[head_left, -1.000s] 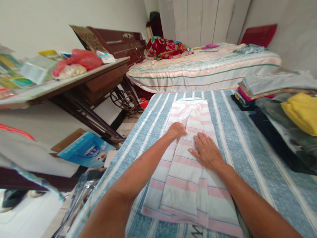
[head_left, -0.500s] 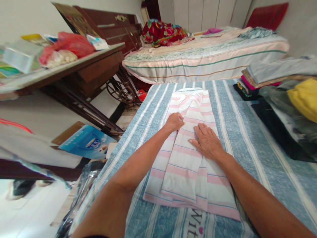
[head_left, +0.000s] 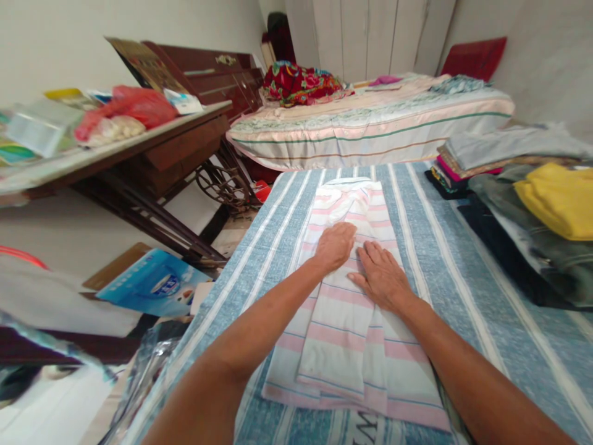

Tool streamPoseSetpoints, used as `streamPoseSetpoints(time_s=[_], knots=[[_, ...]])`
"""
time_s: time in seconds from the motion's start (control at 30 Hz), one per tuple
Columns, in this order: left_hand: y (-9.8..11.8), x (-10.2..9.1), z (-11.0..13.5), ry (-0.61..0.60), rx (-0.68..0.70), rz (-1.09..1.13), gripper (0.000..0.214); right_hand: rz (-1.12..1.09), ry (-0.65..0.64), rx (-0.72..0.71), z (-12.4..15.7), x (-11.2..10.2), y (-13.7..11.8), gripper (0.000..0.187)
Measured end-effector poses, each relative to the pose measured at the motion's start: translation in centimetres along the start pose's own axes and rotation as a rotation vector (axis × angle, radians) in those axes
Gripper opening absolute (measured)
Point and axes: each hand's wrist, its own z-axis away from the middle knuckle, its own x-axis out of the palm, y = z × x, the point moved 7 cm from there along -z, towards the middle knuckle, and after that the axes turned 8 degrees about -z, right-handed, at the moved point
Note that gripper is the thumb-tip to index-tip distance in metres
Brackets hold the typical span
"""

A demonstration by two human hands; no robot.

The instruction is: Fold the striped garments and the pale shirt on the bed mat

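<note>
A creased pink-and-white striped cloth garment with thin blue lines (head_left: 340,346), folded long and narrow, lies on a mottled blue, white-striped bedspread (head_left: 463,352). The bare right hand (head_left: 382,276) rests flat on the garment, fingers slightly spread; the bare left hand (head_left: 334,247) curls over the fabric, whether pinching it I cannot tell

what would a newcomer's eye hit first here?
Probably the pink-and-white striped garment laid lengthwise on the blue striped cover, front and center, with the left hand curled on it and the right hand flat beside that. Next, likely the bright yellow cloth on the clothes pile at right, and the red floral bundle on the far bed.
</note>
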Motion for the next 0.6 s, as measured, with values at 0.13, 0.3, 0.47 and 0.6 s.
streamPoseSetpoints(time_s=[0.13, 0.3, 0.47, 0.6], knots=[[1.3, 1.8, -0.3, -0.008, 0.134, -0.085, 0.043, 0.015, 0.002, 0.018, 0.0, 0.1, 0.3, 0.073], [1.0, 1.9, -0.2, 0.035, 0.092, -0.161, 0.043, 0.021, -0.005, 0.038, 0.2, 0.0, 0.6, 0.073], [1.5, 1.0, -0.1, 0.013, 0.055, -0.138, 0.042, 0.018, -0.012, 0.045, 0.2, -0.3, 0.6, 0.075], [2.2, -0.6, 2.1, -0.022, -0.004, -0.083, 0.041, 0.031, -0.011, 0.042, 0.3, -0.4, 0.5, 0.073]])
